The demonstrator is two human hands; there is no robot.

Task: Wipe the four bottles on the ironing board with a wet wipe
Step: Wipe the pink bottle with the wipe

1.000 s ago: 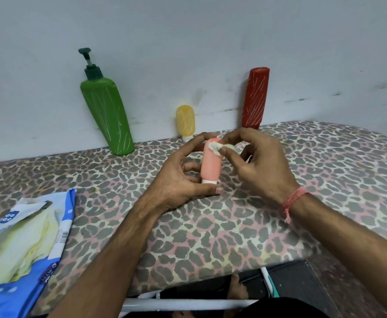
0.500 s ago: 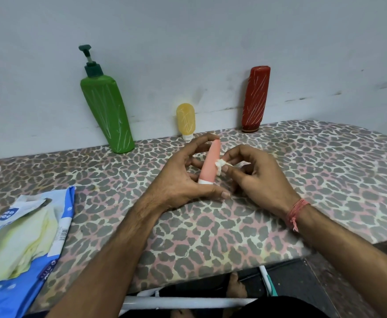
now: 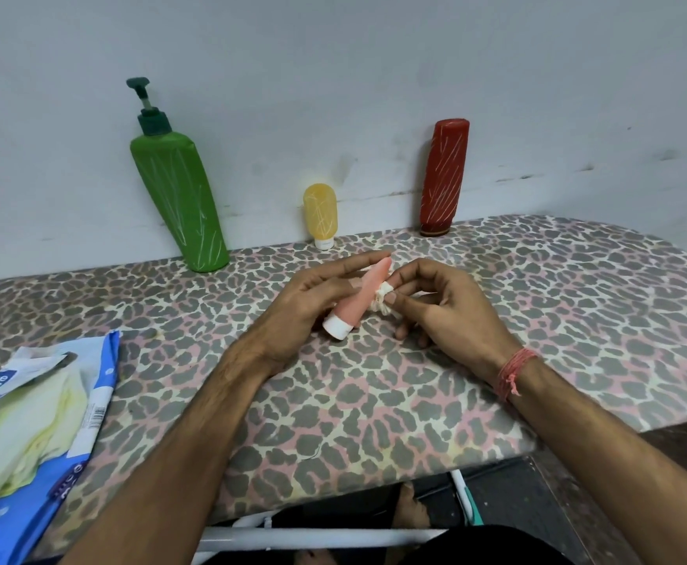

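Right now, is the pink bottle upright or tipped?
Tipped. The pink bottle slants in the left hand, white cap low and toward the camera, off the ironing board.

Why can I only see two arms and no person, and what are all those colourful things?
The camera sits on the person's head and looks down, so you see only their arms and hands. There is no machine here. The spotted surface is an ironing board pushed against a wall. The left hand holds a small pink bottle, tilted, with its white cap towards us. The right hand pinches a bunched-up white wet wipe against the bottle's side. Three more bottles stand at the wall: a tall green pump bottle, a little yellow bottle and a red bottle. The blue pack of wipes lies at the left edge.
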